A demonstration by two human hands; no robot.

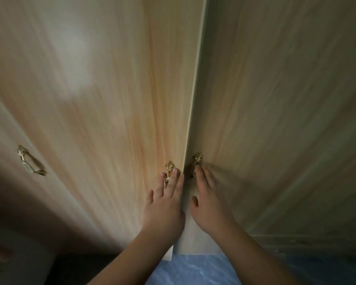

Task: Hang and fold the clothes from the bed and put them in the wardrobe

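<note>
While both hands lie nearly flat on the wardrobe, neither grip has closed round anything: the left hand (164, 204) spreads straight fingers over the left door's gold handle (169, 171), touching it without curling behind it, and the right hand (209, 204) reaches its fingertips to the right door's gold handle (197, 161), where blur hides whether any finger has hooked in. The two handles sit just beside each other, one on each side of the seam. The left door (103, 112) stands slightly proud of the right door (275, 112) along that seam, so the pair looks not quite flush, whether being opened or pushed shut I cannot tell. A third gold handle (31, 161) sits on another door (0, 140) well to the left. Blue marbled floor (193, 270) shows below the door bottoms. No clothes, hangers or bed are in view, so where the garments lie cannot be said.

To do this step well if opening, I would hook fingers fully behind each handle and pull both evenly outward, stepping back so the doors swing clear; if closing, press by the handles, keeping fingertips out of the seam
</note>
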